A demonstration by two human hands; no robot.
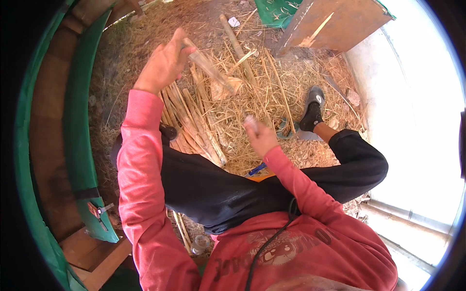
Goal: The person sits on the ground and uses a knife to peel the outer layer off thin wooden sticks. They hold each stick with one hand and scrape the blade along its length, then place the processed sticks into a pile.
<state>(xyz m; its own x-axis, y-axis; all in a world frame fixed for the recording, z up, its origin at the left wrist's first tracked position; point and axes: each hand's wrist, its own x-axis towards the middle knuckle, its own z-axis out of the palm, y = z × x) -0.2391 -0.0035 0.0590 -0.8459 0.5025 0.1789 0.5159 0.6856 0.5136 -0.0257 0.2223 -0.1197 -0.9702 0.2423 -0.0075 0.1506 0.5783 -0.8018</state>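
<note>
My left hand [164, 63] is raised over the straw, fingers closed around one end of a pale, tapering strip [208, 64]. Motion smears the strip, so its material is unclear; its thin end points down and right. My right hand [262, 138] is held lower, in front of my body, with the fingers curled. A small pale tip [250, 122] shows at its top, but I cannot make out what it is. Beneath the left hand lie several split bamboo pieces [194, 127] side by side. Straw and shavings [238, 145] cover the ground between my legs.
A blue-handled tool [257, 169] and something orange [262, 178] lie by my thigh. A thicker bamboo pole [237, 48] rests farther off. A brown board [335, 24] stands at upper right, a green-edged panel [80, 121] at left. A glass jar [200, 244] sits near my hip.
</note>
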